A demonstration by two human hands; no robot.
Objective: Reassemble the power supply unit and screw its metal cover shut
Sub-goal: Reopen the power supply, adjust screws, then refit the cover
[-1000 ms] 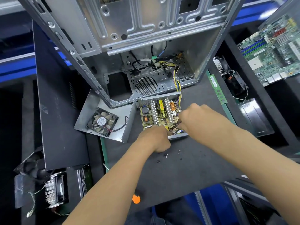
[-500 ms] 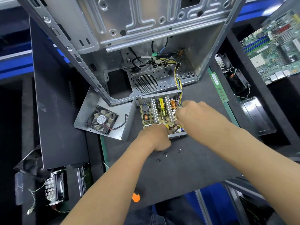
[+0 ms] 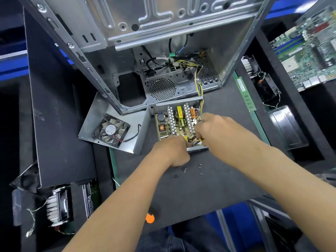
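Note:
The power supply unit (image 3: pixel 179 120) lies open on the dark mat, its circuit board with coils and heat sinks exposed. Its metal cover (image 3: pixel 135 122), with a black fan (image 3: pixel 111 130) inside, lies apart to the left. My left hand (image 3: pixel 172 151) is curled at the unit's near edge and grips its wall. My right hand (image 3: pixel 216 128) sits over the board's near right corner, fingers curled round a small yellow and black tool (image 3: pixel 200 140); its tip is hidden. Several loose screws (image 3: pixel 184 169) lie just in front of the unit.
An empty computer case (image 3: pixel 163 24) stands behind the unit, wires running from it. A black side panel (image 3: pixel 58 115) lies left, a heat sink (image 3: pixel 56 204) near it. A RAM stick (image 3: pixel 244 93), a cooler (image 3: pixel 254 70) and a motherboard (image 3: pixel 309 48) lie right. An orange handle (image 3: pixel 150 218) pokes over the near edge.
My right hand has shifted slightly left and further over the board. My left hand stays at the unit's near edge.

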